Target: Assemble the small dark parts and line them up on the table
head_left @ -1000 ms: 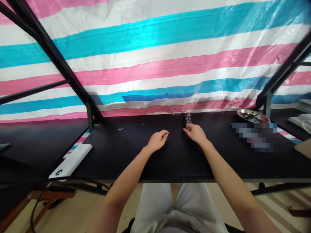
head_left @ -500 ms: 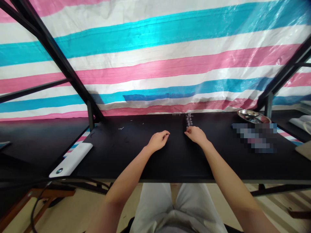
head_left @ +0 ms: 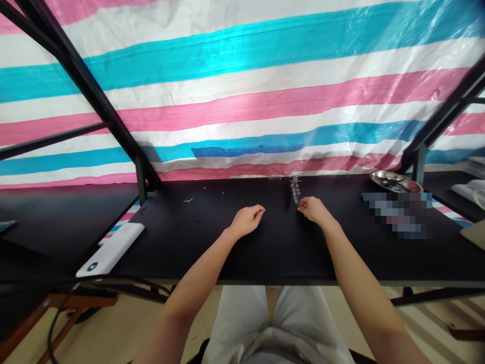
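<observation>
My left hand rests on the black table near its middle, fingers curled loosely into a pinch; anything in them is too small to see. My right hand lies to the right of a short string of small clear beads standing near the table's far edge. Its fingertips are pinched together just beside the beads' lower end, apart from them by a sliver. A tiny row of dark pieces lies at the far edge.
A metal dish sits at the far right, with a blurred patch in front of it. A white flat device lies across the gap at the left. Black frame posts rise at both sides. A striped tarp hangs behind.
My right hand has slid a little to the right, off the lower end of the bead string. My left hand has stayed where it was.
</observation>
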Motion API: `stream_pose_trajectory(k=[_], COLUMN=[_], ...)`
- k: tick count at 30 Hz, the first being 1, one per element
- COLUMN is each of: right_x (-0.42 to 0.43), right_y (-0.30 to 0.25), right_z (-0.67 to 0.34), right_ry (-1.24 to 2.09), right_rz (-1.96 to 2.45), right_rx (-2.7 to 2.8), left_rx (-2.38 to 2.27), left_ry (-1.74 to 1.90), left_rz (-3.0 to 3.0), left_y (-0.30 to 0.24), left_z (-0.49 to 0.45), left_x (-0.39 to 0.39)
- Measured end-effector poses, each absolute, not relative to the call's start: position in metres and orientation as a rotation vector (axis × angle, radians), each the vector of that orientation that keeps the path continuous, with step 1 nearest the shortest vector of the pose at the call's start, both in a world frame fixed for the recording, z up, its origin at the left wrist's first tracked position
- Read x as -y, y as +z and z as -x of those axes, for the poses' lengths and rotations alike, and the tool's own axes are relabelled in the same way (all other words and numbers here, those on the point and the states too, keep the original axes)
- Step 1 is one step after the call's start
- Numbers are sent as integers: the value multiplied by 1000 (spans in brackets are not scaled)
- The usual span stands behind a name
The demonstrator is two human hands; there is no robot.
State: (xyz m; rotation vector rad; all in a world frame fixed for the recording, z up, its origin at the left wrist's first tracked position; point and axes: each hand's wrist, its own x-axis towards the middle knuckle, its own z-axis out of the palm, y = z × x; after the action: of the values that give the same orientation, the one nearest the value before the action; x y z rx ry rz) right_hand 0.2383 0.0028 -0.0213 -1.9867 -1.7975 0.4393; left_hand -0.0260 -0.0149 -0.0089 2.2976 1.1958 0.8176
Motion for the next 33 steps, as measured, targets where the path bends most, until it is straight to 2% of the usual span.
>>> stream_pose_trajectory(k=[9, 22, 33], right_x=[-7, 22, 24], right_y=[-27, -42, -49], right_z=[-241, -250, -251], right_ry=[526, 323, 238], right_rz=[1909, 1839, 1795], right_rx=[1751, 1738, 1752], left_rx=[-1250, -1599, -1503], left_ry=[794, 988, 981], left_rz=[-2245, -2280, -2258], left_y=[-12, -29, -34], left_z=[27, 57, 67], left_x=[11, -6, -3])
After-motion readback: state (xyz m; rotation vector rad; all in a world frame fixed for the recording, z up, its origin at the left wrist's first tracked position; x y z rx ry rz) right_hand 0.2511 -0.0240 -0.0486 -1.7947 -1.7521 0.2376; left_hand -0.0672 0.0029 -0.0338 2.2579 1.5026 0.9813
